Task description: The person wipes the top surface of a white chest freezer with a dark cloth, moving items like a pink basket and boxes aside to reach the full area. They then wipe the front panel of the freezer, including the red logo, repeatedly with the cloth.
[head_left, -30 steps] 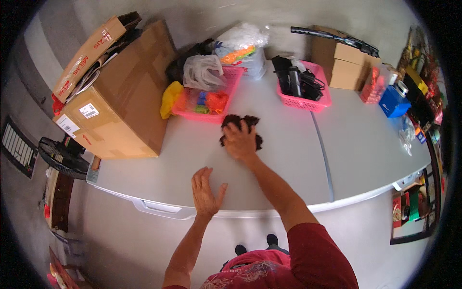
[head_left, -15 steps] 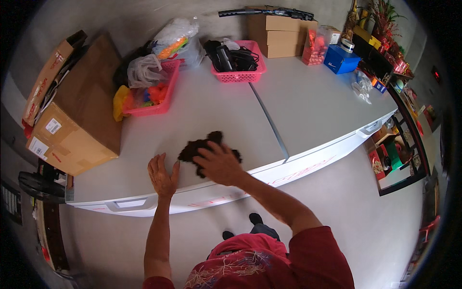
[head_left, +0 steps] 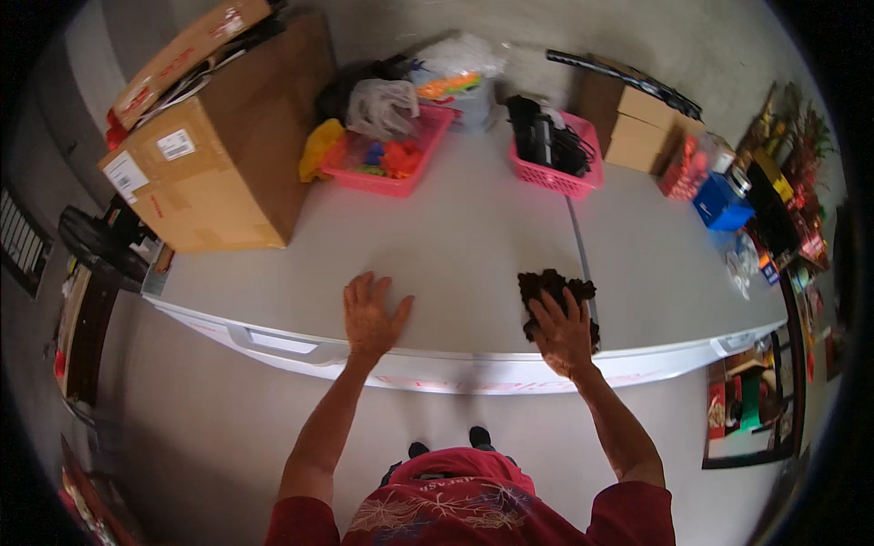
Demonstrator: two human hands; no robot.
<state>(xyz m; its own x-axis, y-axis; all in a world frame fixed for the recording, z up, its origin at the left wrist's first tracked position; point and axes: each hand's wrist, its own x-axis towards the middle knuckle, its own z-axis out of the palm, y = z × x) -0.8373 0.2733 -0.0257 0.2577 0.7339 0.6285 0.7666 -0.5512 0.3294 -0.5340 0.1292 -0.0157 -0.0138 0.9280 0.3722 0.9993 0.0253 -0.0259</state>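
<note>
My right hand [head_left: 562,335] lies spread on a crumpled dark brown cloth [head_left: 543,283], pressing it against the grey top of a white chest freezer [head_left: 437,246]. The cloth sits by the seam between the two lids, close to the front edge, and its right side reaches that seam. Part of it is covered by my fingers. To the left, my left hand [head_left: 371,318] rests palm down on the lid near the front edge, fingers apart and nothing in them.
A large cardboard box [head_left: 209,164] stands at the left end. Farther back are a pink basket [head_left: 387,185] with bags and colourful things, and another pink basket [head_left: 557,180] with black items and cables. Brown boxes [head_left: 642,141] and a blue box [head_left: 724,202] stand at the right.
My right hand has slid the cloth rightward to the lid seam. My left hand has shifted slightly along the front edge and stays flat. The view has also turned.
</note>
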